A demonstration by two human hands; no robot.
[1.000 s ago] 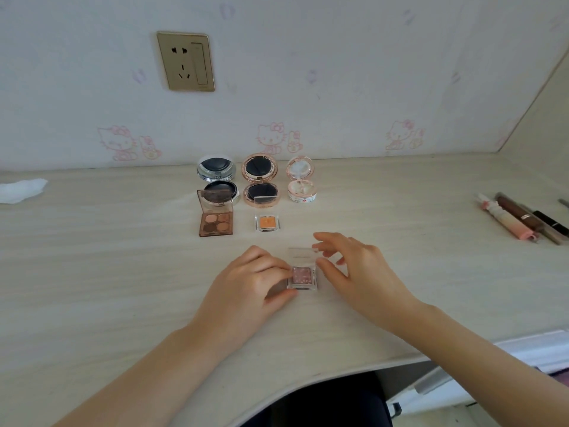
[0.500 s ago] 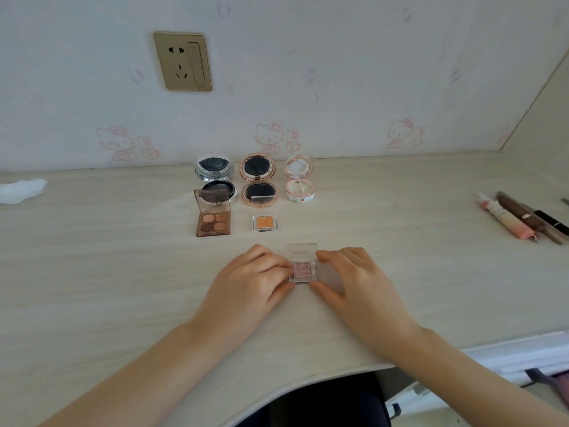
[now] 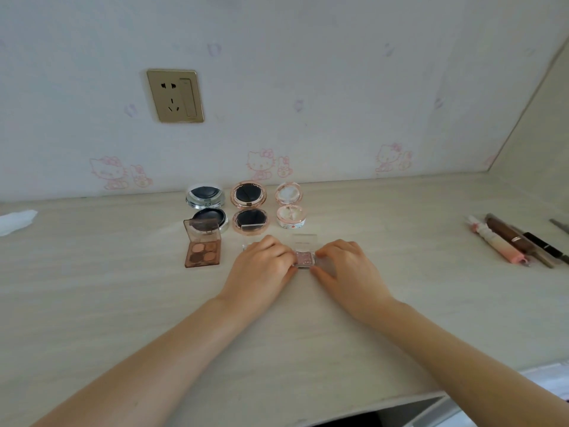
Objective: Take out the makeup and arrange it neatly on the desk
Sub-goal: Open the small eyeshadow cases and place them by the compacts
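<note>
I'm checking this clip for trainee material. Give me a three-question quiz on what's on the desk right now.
1. True or false: both hands hold the pink eyeshadow.
2. How many round compacts stand open by the wall?
3. The four-pan palette lies to which side of the left hand: A left, B right?

Key: 1 true, the right hand holds it too. 2 three. 3 A.
</note>
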